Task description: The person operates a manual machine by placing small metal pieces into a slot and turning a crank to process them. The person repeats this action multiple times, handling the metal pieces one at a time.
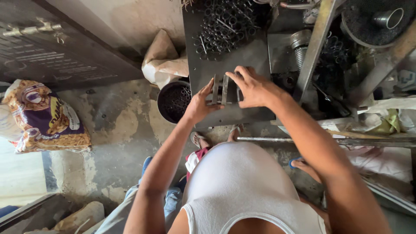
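Observation:
My left hand [200, 103] and my right hand [252, 88] rest on a dark metal work plate [234, 56]. Between them stand two upright flat metal strips [220, 90]; the left hand's fingers touch the left strip and the right hand's fingers curl over the right one. A heap of small metal rings [223, 24] lies on the far part of the plate, beyond my hands.
A round black bucket [172, 102] holding small rings sits on the floor left of the plate. A paper sack [164, 58] leans behind it. A printed bag [43, 117] lies at far left. Machine parts, a threaded shaft [300, 45] and a metal bar [320, 141] crowd the right.

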